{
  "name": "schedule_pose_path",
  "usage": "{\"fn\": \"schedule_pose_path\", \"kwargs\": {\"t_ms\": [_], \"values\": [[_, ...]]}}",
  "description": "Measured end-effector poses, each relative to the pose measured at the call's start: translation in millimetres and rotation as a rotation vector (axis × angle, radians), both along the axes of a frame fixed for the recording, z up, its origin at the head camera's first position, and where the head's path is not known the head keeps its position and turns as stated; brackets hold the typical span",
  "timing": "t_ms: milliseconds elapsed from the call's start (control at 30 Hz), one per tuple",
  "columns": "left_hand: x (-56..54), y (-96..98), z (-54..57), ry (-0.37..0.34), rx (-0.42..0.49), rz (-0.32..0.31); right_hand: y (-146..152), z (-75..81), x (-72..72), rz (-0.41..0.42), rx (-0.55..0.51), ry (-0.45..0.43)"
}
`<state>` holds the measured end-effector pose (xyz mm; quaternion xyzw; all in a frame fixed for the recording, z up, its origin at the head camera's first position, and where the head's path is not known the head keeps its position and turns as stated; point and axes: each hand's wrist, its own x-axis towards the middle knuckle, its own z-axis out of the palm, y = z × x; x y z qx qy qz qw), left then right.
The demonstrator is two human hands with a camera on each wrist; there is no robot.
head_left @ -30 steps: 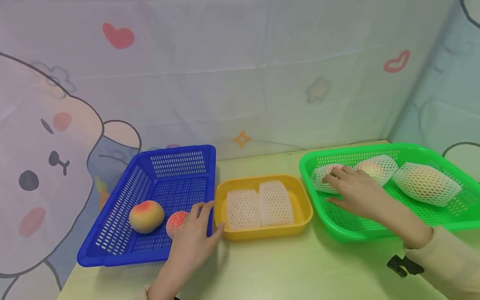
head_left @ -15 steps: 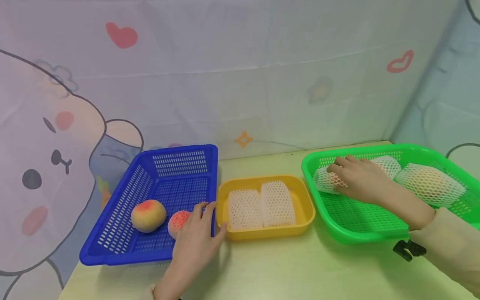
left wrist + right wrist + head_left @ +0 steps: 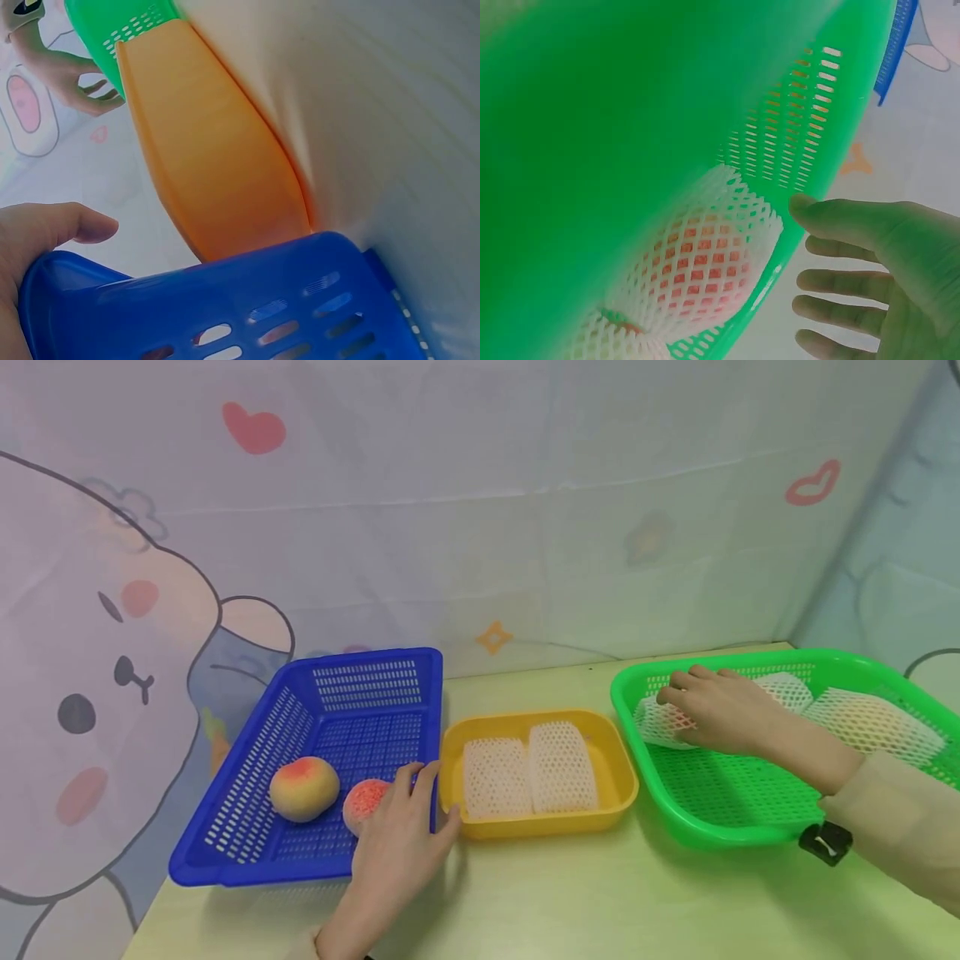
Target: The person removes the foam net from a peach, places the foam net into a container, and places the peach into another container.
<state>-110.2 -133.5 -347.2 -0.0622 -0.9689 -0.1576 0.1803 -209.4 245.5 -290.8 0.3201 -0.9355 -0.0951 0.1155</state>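
Note:
In the blue basket (image 3: pixel 262 872) lie a yellow-red peach (image 3: pixel 303 789) and a pinker one (image 3: pixel 363 802). My left hand (image 3: pixel 397 852) lies at this basket's right front rim with fingers relaxed, partly covering the pinker peach; its thumb (image 3: pixel 82 223) shows beside the rim in the left wrist view. Over the green basket (image 3: pixel 697 831), my right hand (image 3: pixel 723 714) hovers with fingers extended. The right wrist view shows it apart from a peach in white foam netting (image 3: pixel 701 262). Two more netted peaches (image 3: pixel 873 727) lie further right, one partly behind the hand.
Between the baskets stands a yellow tray (image 3: pixel 525 828) holding two white foam net sleeves (image 3: pixel 564 768) side by side. All three containers stand on a pale wooden table (image 3: pixel 555 902). Behind it hangs a printed cloth (image 3: pixel 585 568).
My right hand has drawn up and back a little, over the netted peaches. My left hand stays at the blue rim. The head view has turned slightly, shifting everything rightward.

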Motion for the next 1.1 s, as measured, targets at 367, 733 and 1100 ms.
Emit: {"fn": "schedule_pose_path", "kwargs": {"t_ms": [367, 733, 1100], "values": [[-0.5, -1.7, -0.6, 0.039, -0.025, -0.010, 0, -1.4, -13.0, 0.044, 0.046, -0.033], [-0.8, -0.5, -2.1, 0.034, -0.041, -0.008, 4, -6.4, -24.6, 0.002, 0.062, -0.094], [-0.6, -0.8, -2.3, 0.042, -0.042, -0.008, 4, -10.8, -34.1, -0.037, 0.082, -0.123]]}}
